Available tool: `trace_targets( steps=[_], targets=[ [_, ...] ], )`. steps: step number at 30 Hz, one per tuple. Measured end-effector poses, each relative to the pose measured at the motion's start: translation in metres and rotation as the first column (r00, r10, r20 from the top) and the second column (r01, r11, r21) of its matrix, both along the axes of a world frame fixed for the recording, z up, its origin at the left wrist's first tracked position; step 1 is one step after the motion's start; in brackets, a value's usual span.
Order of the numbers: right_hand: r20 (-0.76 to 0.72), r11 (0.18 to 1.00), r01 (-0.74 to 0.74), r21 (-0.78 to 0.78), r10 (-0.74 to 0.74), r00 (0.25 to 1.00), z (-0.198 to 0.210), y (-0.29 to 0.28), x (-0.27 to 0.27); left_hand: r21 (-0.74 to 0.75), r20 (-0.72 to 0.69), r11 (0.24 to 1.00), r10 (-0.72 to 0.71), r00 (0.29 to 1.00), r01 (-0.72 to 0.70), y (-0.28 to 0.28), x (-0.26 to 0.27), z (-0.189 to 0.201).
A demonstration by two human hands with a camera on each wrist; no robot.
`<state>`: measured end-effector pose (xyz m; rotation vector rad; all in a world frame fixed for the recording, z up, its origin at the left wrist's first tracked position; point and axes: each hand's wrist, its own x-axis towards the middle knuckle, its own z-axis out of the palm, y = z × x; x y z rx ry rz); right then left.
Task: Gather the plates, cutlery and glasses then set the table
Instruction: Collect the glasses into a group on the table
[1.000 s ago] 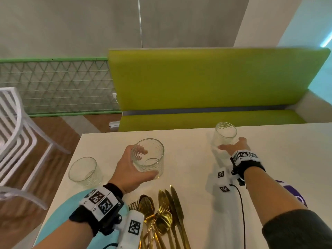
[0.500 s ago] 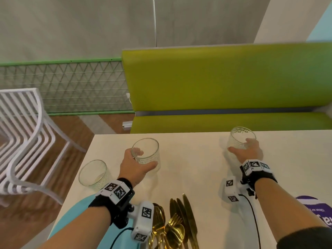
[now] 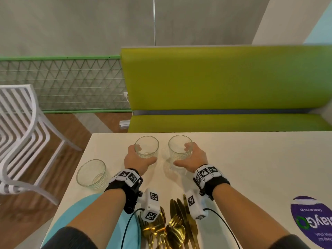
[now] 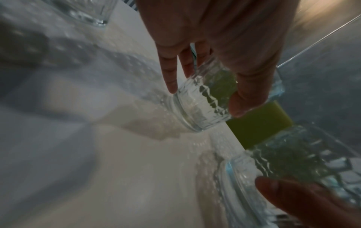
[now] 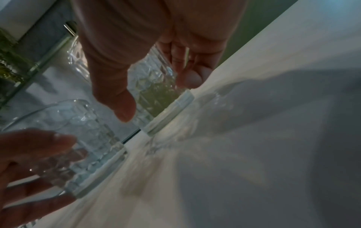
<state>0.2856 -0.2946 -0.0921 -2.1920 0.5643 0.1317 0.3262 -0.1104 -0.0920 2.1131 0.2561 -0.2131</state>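
Two clear patterned glasses stand side by side near the far edge of the white table (image 3: 251, 159). My left hand (image 3: 138, 157) grips the left glass (image 3: 147, 147), thumb in front and fingers behind; the left wrist view shows this glass (image 4: 203, 101) in my left hand (image 4: 205, 92). My right hand (image 3: 192, 157) grips the right glass (image 3: 179, 148), seen close up as a glass (image 5: 156, 95) in my right hand (image 5: 156, 92). A third glass (image 3: 91, 174) stands alone at the table's left. Gold cutlery (image 3: 170, 229) lies in a pile near me, beside a light blue plate (image 3: 79, 216).
A green bench (image 3: 224, 87) runs along the far side of the table. A white slatted chair (image 3: 19, 133) stands on the wooden floor to the left. A purple sticker (image 3: 312, 221) lies on the table at the right.
My right hand has brought its glass leftward next to the left one. My left hand has set its glass further forward. The view has shifted.
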Motion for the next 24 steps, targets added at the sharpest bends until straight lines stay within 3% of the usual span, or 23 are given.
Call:
trace_targets(
  steps=[8,14,21,24],
  targets=[
    [-0.039,1.0,-0.007,-0.008,0.007,0.999,0.0,0.017,0.008,0.04,-0.045,0.999,0.004,0.999,-0.002,-0.002,0.0,0.006],
    [-0.109,0.997,0.017,0.072,-0.009,0.994,0.007,0.01,0.001,0.051,-0.138,0.999,-0.012,0.99,0.019,0.004,-0.009,0.021],
    [-0.22,0.995,0.026,0.1,-0.004,0.976,0.028,-0.025,-0.044,-0.053,-0.121,0.992,-0.117,0.986,0.111,0.024,-0.06,0.066],
    [-0.287,0.995,-0.035,0.096,0.061,0.956,0.045,-0.042,-0.076,-0.066,-0.082,0.978,-0.202,0.976,0.197,0.042,-0.087,0.089]
  ],
)
